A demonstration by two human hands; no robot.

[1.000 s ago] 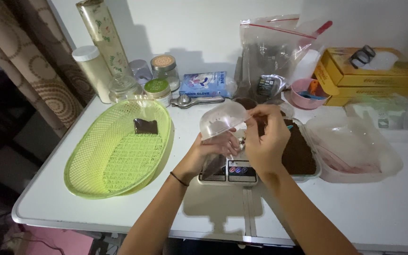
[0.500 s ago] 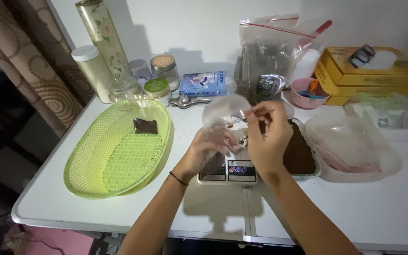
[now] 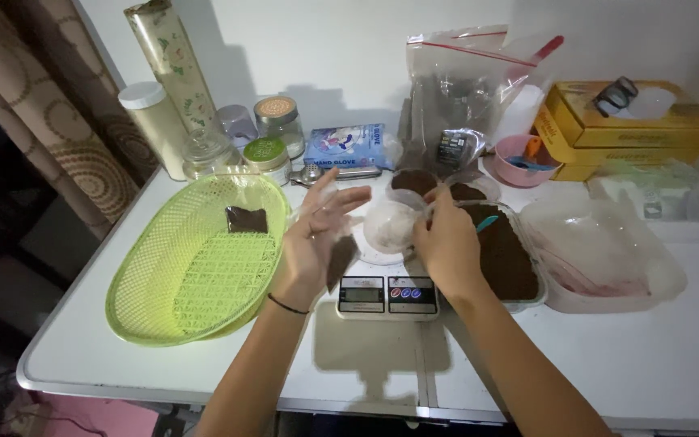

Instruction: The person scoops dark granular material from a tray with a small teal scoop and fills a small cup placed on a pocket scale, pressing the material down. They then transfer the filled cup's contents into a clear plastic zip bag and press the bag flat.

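Right hand (image 3: 446, 247) grip on clear plastic cup (image 3: 390, 226) over scale (image 3: 387, 295)

Dim overhead light casts soft shadows below the left hand (image 3: 315, 243), slightly motion-blurred; frame corners darken.

A lime-green woven basket (image 3: 196, 275) sits at the left of the white bench (image 3: 649, 356), with one small dark packet (image 3: 246, 219) lying inside it. Behind it stand a tall white-lidded canister (image 3: 154, 129), a patterned paper roll (image 3: 173, 61) and several small glass jars (image 3: 278, 123). A blue glove box (image 3: 345, 146) lies near the wall. To the right are a pink bowl (image 3: 518, 159), a yellow carton (image 3: 629, 129) and a clear zip bag (image 3: 467, 89).
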